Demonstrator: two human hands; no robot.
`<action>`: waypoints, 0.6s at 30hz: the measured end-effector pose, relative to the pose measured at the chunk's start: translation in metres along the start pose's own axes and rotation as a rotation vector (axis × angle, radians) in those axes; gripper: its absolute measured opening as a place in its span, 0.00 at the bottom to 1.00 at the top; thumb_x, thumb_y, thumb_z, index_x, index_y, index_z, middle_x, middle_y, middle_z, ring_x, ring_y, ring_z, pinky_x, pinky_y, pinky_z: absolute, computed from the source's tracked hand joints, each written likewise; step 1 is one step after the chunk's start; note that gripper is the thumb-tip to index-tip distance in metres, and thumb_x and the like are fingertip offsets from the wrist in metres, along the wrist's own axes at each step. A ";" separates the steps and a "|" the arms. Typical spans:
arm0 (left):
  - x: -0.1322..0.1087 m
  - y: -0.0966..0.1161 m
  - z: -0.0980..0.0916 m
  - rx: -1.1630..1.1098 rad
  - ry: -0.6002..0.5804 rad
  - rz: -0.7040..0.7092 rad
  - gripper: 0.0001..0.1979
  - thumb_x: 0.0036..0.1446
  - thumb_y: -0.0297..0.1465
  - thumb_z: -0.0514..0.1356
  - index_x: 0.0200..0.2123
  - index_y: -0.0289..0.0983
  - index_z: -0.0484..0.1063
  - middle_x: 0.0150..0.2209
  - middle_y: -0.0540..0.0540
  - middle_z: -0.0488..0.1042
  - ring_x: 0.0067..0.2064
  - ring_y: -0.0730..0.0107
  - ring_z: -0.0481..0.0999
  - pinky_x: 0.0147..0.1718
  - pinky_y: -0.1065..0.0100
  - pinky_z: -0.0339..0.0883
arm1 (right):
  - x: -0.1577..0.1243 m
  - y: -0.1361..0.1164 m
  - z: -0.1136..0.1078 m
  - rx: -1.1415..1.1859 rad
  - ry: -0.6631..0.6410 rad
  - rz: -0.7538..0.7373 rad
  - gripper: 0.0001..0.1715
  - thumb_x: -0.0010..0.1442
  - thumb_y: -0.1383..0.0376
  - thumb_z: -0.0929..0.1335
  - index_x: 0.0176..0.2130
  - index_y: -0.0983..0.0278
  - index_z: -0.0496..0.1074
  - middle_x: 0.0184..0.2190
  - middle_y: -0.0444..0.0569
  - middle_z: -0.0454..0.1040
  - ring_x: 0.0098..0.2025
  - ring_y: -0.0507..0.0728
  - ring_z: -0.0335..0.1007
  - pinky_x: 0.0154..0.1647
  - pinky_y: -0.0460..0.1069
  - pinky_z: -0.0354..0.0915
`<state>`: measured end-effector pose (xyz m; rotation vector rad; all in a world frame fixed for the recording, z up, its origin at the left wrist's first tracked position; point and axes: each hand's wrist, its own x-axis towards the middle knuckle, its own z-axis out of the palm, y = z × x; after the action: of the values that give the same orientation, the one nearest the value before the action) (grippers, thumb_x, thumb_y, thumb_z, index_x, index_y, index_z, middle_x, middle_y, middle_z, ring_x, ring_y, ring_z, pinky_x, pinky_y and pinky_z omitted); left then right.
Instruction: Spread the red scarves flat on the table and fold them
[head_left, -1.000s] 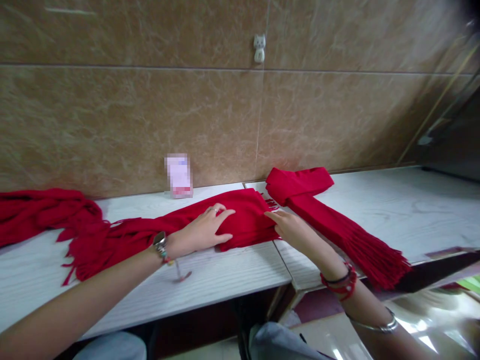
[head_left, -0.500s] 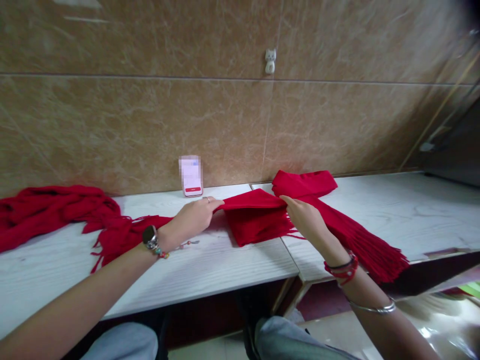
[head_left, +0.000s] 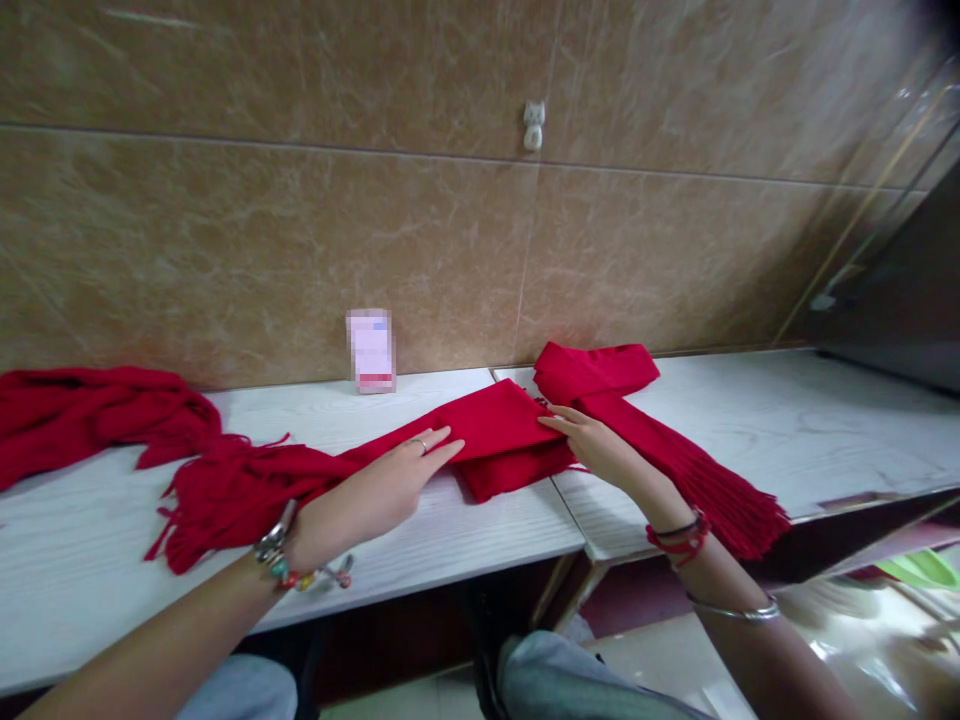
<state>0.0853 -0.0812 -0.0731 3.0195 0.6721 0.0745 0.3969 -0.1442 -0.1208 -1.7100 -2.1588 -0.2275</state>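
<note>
Under left hand [head_left: 375, 492] and right hand [head_left: 604, 448], red scarf [head_left: 495, 420] flatter (edge previously raised)

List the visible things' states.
Middle red scarf: folded at right, rumpled at left.
Right red scarf: strip bent at one end.
Left red scarf: bunched up.
Smartphone: upright, screen lit.
Cat-shaped figure: mounted upright.
Left hand: open on middle red scarf.
Right hand: on that scarf's right end, grip unclear.

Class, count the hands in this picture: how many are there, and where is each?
2: the left hand lies on the red cloth in the middle; the right hand touches that cloth near its right end. No others show.
</note>
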 end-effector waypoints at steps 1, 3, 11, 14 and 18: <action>-0.002 0.002 0.005 0.009 -0.014 0.010 0.39 0.44 0.14 0.44 0.60 0.45 0.48 0.62 0.51 0.45 0.62 0.68 0.42 0.57 0.62 0.46 | 0.000 0.000 0.000 0.018 -0.019 -0.019 0.33 0.49 0.82 0.57 0.53 0.64 0.63 0.53 0.53 0.64 0.55 0.54 0.58 0.55 0.52 0.58; -0.005 0.007 0.017 0.016 -0.085 0.030 0.39 0.45 0.15 0.45 0.60 0.46 0.47 0.62 0.49 0.45 0.62 0.63 0.41 0.56 0.57 0.46 | -0.001 -0.002 -0.002 0.043 -0.080 -0.037 0.35 0.48 0.83 0.57 0.53 0.64 0.63 0.53 0.53 0.64 0.54 0.55 0.59 0.55 0.52 0.58; 0.029 0.002 0.007 -0.195 -0.144 -0.017 0.21 0.60 0.35 0.44 0.57 0.41 0.57 0.60 0.44 0.53 0.61 0.62 0.50 0.56 0.62 0.46 | 0.002 -0.011 -0.020 0.083 -0.236 0.053 0.27 0.52 0.76 0.59 0.52 0.66 0.65 0.52 0.54 0.65 0.53 0.56 0.60 0.55 0.52 0.57; 0.055 0.000 0.016 -0.165 -0.082 -0.115 0.21 0.61 0.36 0.44 0.56 0.40 0.58 0.62 0.40 0.45 0.62 0.51 0.40 0.55 0.52 0.42 | 0.006 -0.018 -0.030 0.134 -0.294 0.024 0.18 0.57 0.66 0.61 0.48 0.66 0.68 0.48 0.53 0.70 0.48 0.55 0.66 0.49 0.50 0.62; 0.077 -0.020 0.035 -0.215 -0.140 -0.257 0.28 0.60 0.45 0.39 0.61 0.45 0.40 0.63 0.38 0.34 0.61 0.44 0.37 0.52 0.43 0.42 | 0.009 -0.027 -0.039 0.127 -0.333 0.019 0.17 0.62 0.63 0.57 0.35 0.65 0.73 0.34 0.49 0.75 0.35 0.52 0.70 0.39 0.47 0.65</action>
<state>0.1485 -0.0319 -0.1062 2.6804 0.9618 -0.0696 0.3766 -0.1566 -0.0785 -1.7962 -2.3264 0.2113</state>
